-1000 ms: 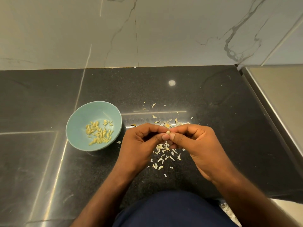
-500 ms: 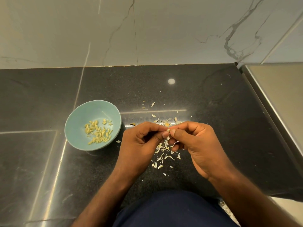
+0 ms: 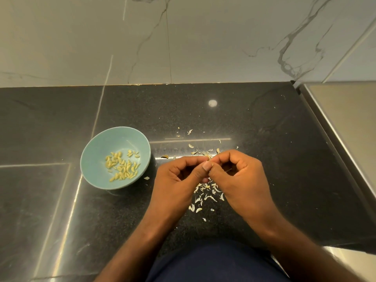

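Note:
My left hand [image 3: 177, 180] and my right hand [image 3: 242, 180] meet fingertip to fingertip above the dark counter [image 3: 264, 139]. Together they pinch one small pale seed [image 3: 208, 157], mostly hidden by the fingers. To the left stands a light blue bowl [image 3: 95, 151] holding several peeled yellowish seeds [image 3: 122, 166]. Torn white seed husks [image 3: 205, 194] lie scattered on the counter under and beyond my hands.
A marble-patterned wall [image 3: 203, 37] rises behind the counter. On the right a steel surface [image 3: 345, 123] borders the counter. My dark blue clothing [image 3: 213, 261] shows at the bottom edge. A bright light reflection [image 3: 212, 103] sits on the counter.
My hands have stayed together over the husk pile, with the fingertips shifting slightly on the seed. The bowl has not moved.

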The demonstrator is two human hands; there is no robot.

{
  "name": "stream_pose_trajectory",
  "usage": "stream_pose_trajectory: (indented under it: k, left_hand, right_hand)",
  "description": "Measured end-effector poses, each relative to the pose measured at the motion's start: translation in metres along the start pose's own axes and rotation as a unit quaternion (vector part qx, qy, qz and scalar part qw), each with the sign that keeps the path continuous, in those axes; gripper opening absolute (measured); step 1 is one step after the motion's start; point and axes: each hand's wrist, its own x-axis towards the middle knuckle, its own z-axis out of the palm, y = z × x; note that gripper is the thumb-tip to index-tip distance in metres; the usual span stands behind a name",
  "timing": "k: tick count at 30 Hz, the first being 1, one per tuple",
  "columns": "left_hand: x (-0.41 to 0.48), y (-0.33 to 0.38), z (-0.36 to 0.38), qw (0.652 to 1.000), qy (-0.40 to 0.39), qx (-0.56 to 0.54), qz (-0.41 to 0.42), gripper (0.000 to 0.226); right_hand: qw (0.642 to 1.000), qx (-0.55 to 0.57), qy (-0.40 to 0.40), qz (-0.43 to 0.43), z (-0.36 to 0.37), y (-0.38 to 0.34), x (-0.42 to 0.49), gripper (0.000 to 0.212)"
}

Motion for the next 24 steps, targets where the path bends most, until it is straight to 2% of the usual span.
stream_pose_trajectory:
  k: [2,7,10,12,13,16,19,24]
  left_hand:
    - [0.002,-0.003,-0.001,1.000,0.005,-0.022,-0.017,0.022]
    - [0.004,-0.004,-0.004,0.975,0.022,-0.191,-0.108,0.017]
    - [0.005,-0.003,-0.004,0.970,0.032,-0.216,-0.108,0.018]
    - [0.005,-0.004,-0.003,0.976,0.044,-0.195,-0.091,0.018]
    - [0.004,-0.005,-0.003,0.980,0.053,-0.172,-0.079,0.017]
    - [0.004,-0.007,-0.004,0.994,0.069,-0.082,-0.034,0.017]
    - [0.003,-0.008,-0.004,0.998,0.062,0.013,0.010,0.018]
    - [0.003,-0.008,-0.002,0.994,0.069,0.068,0.050,0.013]
  right_hand:
    - [1.000,-0.006,-0.011,-0.001,0.000,0.000,0.001,0.009]
    - [0.993,0.102,-0.026,0.047,-0.004,0.006,0.005,0.013]
    - [1.000,0.012,-0.015,0.024,-0.009,0.007,0.006,0.026]
    - [0.997,-0.071,-0.032,0.006,-0.011,0.007,0.008,0.014]
    - [0.996,-0.075,-0.053,0.006,-0.010,0.006,0.009,0.005]
    - [0.994,-0.072,-0.081,-0.010,-0.011,0.005,0.007,0.019]
    - [0.991,-0.100,-0.063,-0.060,-0.008,0.001,0.004,0.012]
    - [0.990,-0.112,-0.036,-0.084,-0.004,-0.001,0.003,0.007]
